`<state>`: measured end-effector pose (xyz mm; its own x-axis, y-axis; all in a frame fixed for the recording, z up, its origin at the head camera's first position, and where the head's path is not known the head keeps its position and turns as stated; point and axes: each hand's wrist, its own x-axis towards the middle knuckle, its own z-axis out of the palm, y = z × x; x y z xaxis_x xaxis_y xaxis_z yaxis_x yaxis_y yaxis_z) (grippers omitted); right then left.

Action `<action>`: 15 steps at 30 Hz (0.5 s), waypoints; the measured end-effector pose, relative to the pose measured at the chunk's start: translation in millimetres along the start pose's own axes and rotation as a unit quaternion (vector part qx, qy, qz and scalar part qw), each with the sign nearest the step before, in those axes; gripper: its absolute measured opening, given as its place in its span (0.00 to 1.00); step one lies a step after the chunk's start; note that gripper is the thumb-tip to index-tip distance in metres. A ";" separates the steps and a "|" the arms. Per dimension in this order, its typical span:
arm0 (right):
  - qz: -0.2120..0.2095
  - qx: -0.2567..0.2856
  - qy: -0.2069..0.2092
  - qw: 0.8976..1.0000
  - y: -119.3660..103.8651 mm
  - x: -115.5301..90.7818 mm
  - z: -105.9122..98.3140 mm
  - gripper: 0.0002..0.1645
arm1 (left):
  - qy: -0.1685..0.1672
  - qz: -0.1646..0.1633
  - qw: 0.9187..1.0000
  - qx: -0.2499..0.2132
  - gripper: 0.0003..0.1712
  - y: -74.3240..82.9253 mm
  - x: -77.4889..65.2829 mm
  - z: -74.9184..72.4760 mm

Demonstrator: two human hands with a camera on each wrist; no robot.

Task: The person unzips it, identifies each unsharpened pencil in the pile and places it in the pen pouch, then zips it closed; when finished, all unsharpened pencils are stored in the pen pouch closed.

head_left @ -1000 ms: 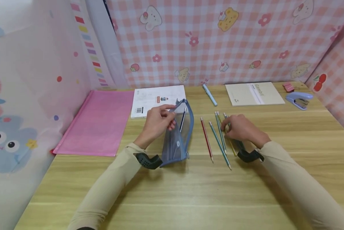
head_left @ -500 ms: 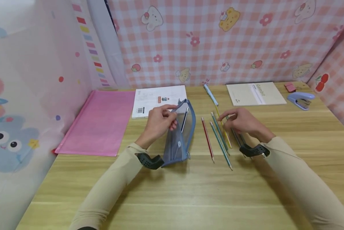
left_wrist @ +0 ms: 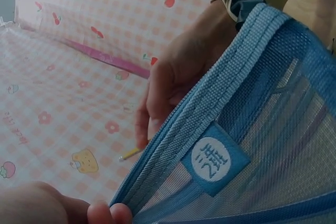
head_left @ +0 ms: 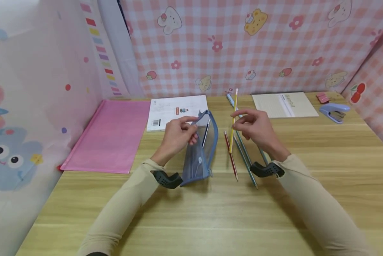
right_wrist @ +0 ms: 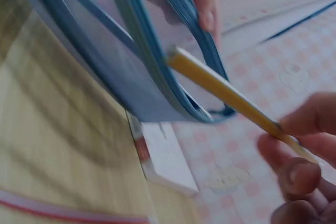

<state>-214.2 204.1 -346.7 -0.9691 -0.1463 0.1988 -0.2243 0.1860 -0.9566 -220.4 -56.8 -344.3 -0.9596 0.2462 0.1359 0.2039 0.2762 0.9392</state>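
Observation:
My left hand pinches the zipped rim of a blue mesh pencil case, which stands with its mouth open toward the right. A dark pencil leans inside it. Raised above the table, my right hand holds a yellow pencil between thumb and fingers, its white eraser end up. In the right wrist view the lower end of the yellow pencil overlaps the case's opening. Below lie a red pencil and teal pencils, partly hidden by the right hand and wrist band.
A pink folder lies at the left, beside a white booklet. Toward the back are a light blue pen, a beige notebook, a purple stapler and a pink clip. Patterned cloth walls enclose the table.
My right hand has picked up the yellow pencil from among the others, lifted it and carried it left toward the pencil case. The left hand and the case have stayed in place.

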 end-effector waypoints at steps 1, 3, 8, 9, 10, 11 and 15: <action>-0.012 0.010 0.012 1.000 0.5 0.2 4.8 0.15 | 0.001 0.000 1.000 -0.001 0.19 -0.1 0.0 0.3; -0.031 0.020 0.041 0.998 1.5 0.3 14.7 0.15 | 0.001 0.000 1.000 -0.002 0.19 -0.2 0.0 0.8; -0.055 0.006 0.077 0.995 1.5 2.3 37.7 0.16 | 0.002 0.000 1.000 -0.006 0.20 0.4 -0.1 2.0; -0.058 -0.001 0.080 0.995 1.0 2.8 41.7 0.16 | 0.003 -0.001 1.000 -0.008 0.20 0.8 -0.2 2.3; -0.061 -0.009 0.082 0.995 0.2 3.2 45.7 0.16 | 0.003 0.000 1.000 -0.011 0.20 1.2 -0.3 2.5; -0.066 -0.021 0.084 0.994 -0.5 3.6 49.3 0.16 | 0.004 0.000 1.000 -0.015 0.20 1.1 0.1 2.8; -0.083 -0.082 0.085 0.989 -1.9 2.1 61.1 0.15 | 0.005 0.001 1.000 -0.023 0.19 1.2 1.4 4.2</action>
<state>-209.5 144.1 -357.5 -0.9174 -0.0257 0.3971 -0.3827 0.3307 -0.8627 -220.7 -52.3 -344.3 -0.9611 0.2376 0.1409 0.1970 0.2320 0.9526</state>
